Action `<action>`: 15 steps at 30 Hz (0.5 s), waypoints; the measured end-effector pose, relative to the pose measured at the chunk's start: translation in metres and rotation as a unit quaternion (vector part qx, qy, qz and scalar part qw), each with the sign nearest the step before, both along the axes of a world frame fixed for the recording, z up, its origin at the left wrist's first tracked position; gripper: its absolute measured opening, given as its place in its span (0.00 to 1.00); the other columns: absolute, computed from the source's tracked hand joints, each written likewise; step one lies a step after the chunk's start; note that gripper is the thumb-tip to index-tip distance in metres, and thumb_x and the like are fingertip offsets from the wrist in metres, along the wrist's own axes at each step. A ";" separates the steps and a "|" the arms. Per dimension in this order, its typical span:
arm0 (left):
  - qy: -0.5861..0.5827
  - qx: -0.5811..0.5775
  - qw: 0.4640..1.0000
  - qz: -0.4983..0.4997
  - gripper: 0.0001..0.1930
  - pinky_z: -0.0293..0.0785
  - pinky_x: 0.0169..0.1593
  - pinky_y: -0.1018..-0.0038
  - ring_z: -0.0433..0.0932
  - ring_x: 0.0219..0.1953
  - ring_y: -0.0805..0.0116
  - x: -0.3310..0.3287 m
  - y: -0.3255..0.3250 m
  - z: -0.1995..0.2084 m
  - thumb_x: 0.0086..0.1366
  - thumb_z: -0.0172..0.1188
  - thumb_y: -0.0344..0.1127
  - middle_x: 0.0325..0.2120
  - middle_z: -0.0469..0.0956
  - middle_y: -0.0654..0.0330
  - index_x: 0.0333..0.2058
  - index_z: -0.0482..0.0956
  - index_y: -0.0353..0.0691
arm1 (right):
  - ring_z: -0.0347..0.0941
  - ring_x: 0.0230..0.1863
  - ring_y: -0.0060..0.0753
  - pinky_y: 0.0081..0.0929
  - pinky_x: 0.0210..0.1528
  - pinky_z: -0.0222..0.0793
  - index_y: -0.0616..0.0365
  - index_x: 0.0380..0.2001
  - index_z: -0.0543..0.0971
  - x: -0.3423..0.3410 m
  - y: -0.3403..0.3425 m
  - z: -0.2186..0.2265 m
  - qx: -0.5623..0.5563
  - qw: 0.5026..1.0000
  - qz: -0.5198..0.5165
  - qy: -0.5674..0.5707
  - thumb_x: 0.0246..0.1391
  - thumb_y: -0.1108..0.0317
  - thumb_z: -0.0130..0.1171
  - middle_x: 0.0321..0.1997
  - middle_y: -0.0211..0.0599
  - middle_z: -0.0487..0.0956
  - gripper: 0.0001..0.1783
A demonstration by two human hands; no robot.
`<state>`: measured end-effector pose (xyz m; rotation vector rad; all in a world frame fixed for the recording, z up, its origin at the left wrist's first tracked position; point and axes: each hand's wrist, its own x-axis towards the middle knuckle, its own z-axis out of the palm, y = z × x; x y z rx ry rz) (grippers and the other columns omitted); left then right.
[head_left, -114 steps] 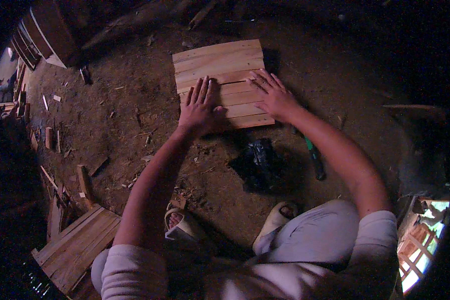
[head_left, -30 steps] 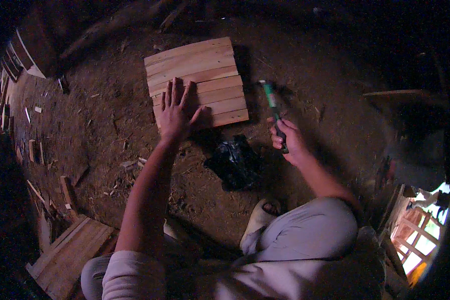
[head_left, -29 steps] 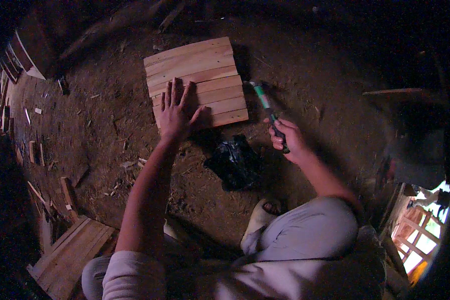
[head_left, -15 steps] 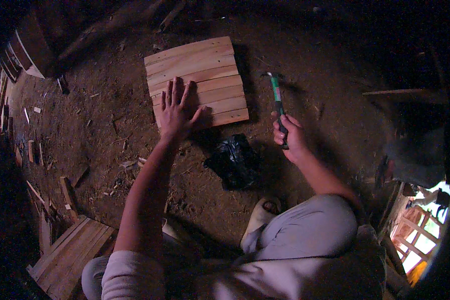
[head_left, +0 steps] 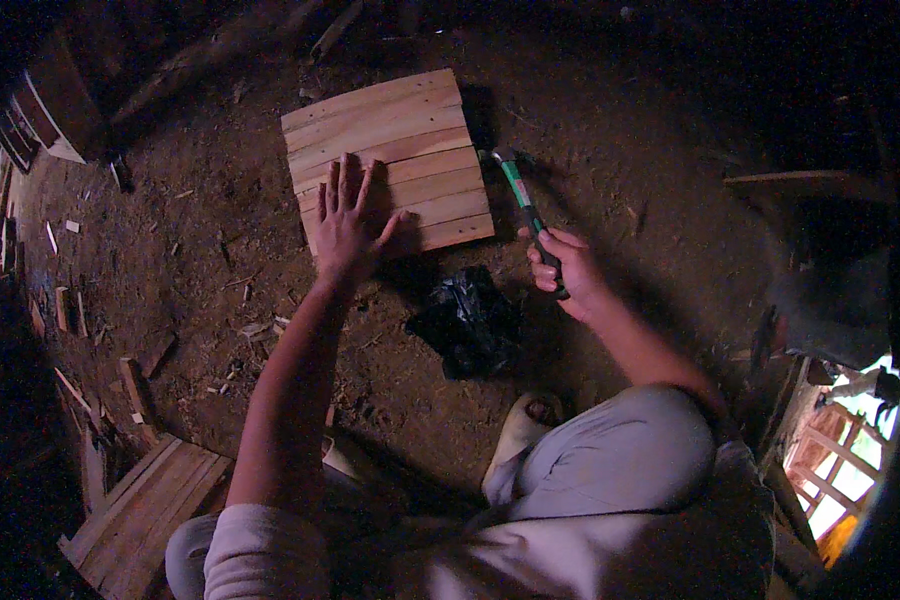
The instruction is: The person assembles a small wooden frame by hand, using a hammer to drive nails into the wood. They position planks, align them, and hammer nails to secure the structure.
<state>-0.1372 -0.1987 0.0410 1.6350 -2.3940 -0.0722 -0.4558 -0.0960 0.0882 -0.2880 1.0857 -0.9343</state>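
A square panel of pale wooden slats (head_left: pixel 400 105) lies on the dirt floor in front of me, with small dark nail marks along its edges. My left hand (head_left: pixel 348 225) rests flat on its lower left part, fingers spread. To the right of the panel, my right hand (head_left: pixel 568 268) grips a hammer (head_left: pixel 519 187) by its dark handle. The hammer's shaft is green, and its metal head is close to the panel's right edge. Between my hands and nearer to me sits a crumpled black plastic bag (head_left: pixel 468 325).
Another slatted wooden panel (head_left: pixel 145 510) lies at the lower left, near my knee. Wood offcuts (head_left: pixel 135 390) and chips scatter the dirt floor (head_left: pixel 210 300) on the left. A wooden crate-like piece (head_left: pixel 50 115) stands at the far left. A board (head_left: pixel 810 180) lies at the right.
My right hand has swung the hammer leftward, bringing its head closer to the panel's right edge. My left hand stays flat on the panel.
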 end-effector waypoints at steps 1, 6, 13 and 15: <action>-0.002 -0.002 1.000 0.000 0.41 0.36 0.72 0.56 0.39 0.73 0.52 0.001 0.000 0.000 0.62 0.51 0.63 0.71 0.41 0.52 0.70 0.50 0.54 | 0.59 0.19 0.13 0.16 0.18 0.56 0.60 0.51 0.71 -0.002 0.000 0.000 -0.001 1.000 -0.009 -0.002 0.67 0.64 0.46 0.27 0.26 0.69 0.15; -0.012 -0.001 1.000 0.001 0.41 0.37 0.72 0.55 0.40 0.73 0.51 -0.003 0.000 0.003 0.62 0.51 0.63 0.71 0.41 0.52 0.70 0.51 0.54 | 0.59 0.19 0.13 0.15 0.18 0.56 0.60 0.51 0.71 -0.001 0.001 0.001 -0.024 0.998 -0.059 0.014 0.66 0.64 0.47 0.27 0.26 0.69 0.15; -0.008 0.002 1.000 -0.002 0.42 0.37 0.72 0.55 0.39 0.73 0.50 -0.001 -0.003 -0.001 0.63 0.51 0.63 0.71 0.41 0.51 0.70 0.48 0.54 | 0.59 0.19 0.12 0.14 0.19 0.56 0.60 0.50 0.72 -0.007 -0.001 0.001 -0.009 0.999 -0.035 0.011 0.66 0.63 0.48 0.27 0.24 0.69 0.15; -0.020 0.010 1.000 -0.002 0.42 0.38 0.72 0.55 0.39 0.73 0.50 0.004 -0.003 0.001 0.63 0.50 0.64 0.71 0.40 0.50 0.70 0.48 0.53 | 0.59 0.19 0.12 0.13 0.19 0.56 0.60 0.51 0.73 -0.007 0.001 0.002 -0.015 0.998 -0.056 0.015 0.66 0.62 0.48 0.27 0.24 0.69 0.16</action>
